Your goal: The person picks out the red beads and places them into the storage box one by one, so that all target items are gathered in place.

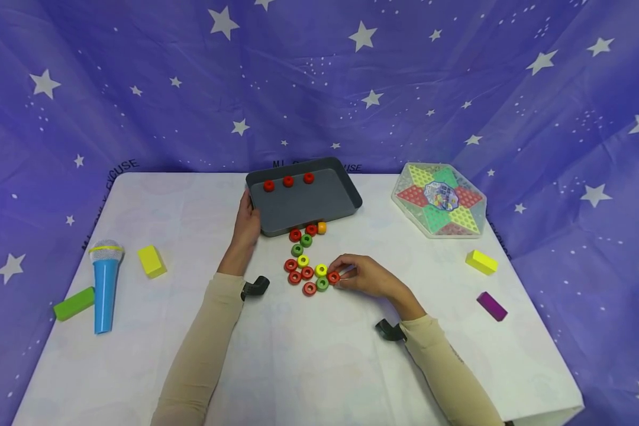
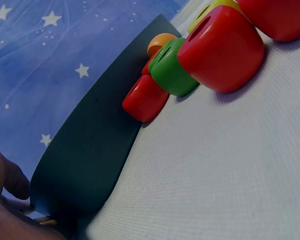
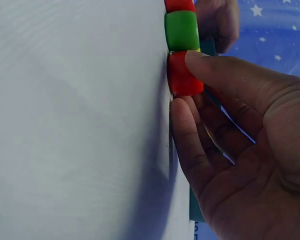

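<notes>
A dark grey tray [image 1: 303,207] sits at the back middle of the white table, with three red rings [image 1: 288,181] along its far wall. My left hand [image 1: 247,220] grips the tray's left edge; the left wrist view shows the tray wall [image 2: 85,160] beside my hand [image 2: 5,205]. Several loose red, green, yellow and orange rings [image 1: 303,260] lie in front of the tray. My right hand [image 1: 342,276] pinches a red ring [image 1: 333,277] at the right end of the cluster. In the right wrist view my fingers [image 3: 220,70] press that red ring [image 3: 184,75], which lies next to a green ring [image 3: 182,30].
A blue toy microphone [image 1: 105,284], a green block [image 1: 73,303] and a yellow block [image 1: 151,261] lie at the left. A hexagonal checkers board [image 1: 439,200], another yellow block [image 1: 481,262] and a purple block [image 1: 492,306] lie at the right. A starred blue cloth hangs behind.
</notes>
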Available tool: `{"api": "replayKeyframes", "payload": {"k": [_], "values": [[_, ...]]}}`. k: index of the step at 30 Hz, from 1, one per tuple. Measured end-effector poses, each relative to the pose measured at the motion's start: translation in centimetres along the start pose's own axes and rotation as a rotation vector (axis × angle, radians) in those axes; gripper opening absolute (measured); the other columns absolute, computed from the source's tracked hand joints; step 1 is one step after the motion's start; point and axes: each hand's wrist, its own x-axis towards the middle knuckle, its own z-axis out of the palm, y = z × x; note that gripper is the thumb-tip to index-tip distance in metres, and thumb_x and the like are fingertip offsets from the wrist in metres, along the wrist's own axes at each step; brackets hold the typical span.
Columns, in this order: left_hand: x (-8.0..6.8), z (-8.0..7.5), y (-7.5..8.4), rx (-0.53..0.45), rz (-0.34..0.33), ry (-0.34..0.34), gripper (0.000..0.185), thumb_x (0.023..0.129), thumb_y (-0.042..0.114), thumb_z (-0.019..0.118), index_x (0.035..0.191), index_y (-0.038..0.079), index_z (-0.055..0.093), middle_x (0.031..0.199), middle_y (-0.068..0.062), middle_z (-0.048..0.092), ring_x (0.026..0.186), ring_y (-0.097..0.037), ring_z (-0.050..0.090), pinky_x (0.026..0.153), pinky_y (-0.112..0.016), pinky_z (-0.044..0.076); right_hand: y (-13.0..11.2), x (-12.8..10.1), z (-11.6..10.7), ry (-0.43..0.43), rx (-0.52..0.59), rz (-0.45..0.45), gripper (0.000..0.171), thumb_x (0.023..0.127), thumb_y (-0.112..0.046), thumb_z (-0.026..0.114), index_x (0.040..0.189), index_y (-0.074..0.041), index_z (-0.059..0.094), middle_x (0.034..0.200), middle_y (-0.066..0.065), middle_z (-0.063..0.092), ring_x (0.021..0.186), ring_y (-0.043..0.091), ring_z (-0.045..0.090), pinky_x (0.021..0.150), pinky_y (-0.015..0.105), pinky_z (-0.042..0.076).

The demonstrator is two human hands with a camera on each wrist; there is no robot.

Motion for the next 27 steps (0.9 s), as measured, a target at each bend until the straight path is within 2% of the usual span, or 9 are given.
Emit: {"api": "replayKeyframes", "payload": {"k": [5, 15, 21, 27], "values": [[0.0, 0.0, 0.2, 0.001, 0.008, -0.001, 0.062, 0.102, 0.006, 0.029, 0.157, 0.022, 0.004, 0.163, -0.002, 0.009, 0.147, -0.014, 0.011, 0.119, -0.031, 0.013, 0.0, -0.1, 0.1, 0.012, -0.012, -0.011, 0.033, 0.081, -0.006, 0.076, 0.113, -0.005, 0.066, 0.111, 0.011, 0.066, 0.103, 0.029, 0.062, 0.089, 0.048, 0.05], [-0.1, 0.1, 0.2, -0.001, 0.003, 0.003, 0.062, 0.102, 0.006, 0.029, 0.157, 0.021, 0.004, 0.162, -0.003, 0.011, 0.147, -0.015, 0.013, 0.119, -0.03, 0.014, -0.2, -0.1, -0.6, 0.027, -0.072, -0.035, 0.029, 0.081, -0.009, 0.076, 0.109, -0.013, 0.069, 0.107, 0.0, 0.067, 0.095, 0.017, 0.065, 0.083, 0.031, 0.055], [-0.1, 0.1, 0.0, -0.011, -0.001, -0.003, 0.062, 0.102, 0.005, 0.028, 0.157, 0.021, 0.003, 0.162, -0.003, 0.01, 0.147, -0.016, 0.013, 0.119, -0.031, 0.014, -0.8, 0.7, -2.8, 0.051, -0.072, -0.039, 0.032, 0.081, -0.005, 0.075, 0.111, -0.015, 0.068, 0.109, -0.001, 0.066, 0.098, 0.017, 0.063, 0.085, 0.03, 0.054], [-0.4, 0.1, 0.5, -0.015, 0.007, -0.013, 0.063, 0.102, 0.005, 0.028, 0.157, 0.021, 0.002, 0.162, -0.004, 0.009, 0.147, -0.016, 0.012, 0.119, -0.032, 0.013, -2.4, 2.8, -5.8, 0.083, -0.049, -0.078, 0.032, 0.083, -0.005, 0.074, 0.113, -0.012, 0.068, 0.112, 0.003, 0.066, 0.106, 0.019, 0.06, 0.09, 0.036, 0.053]]}}
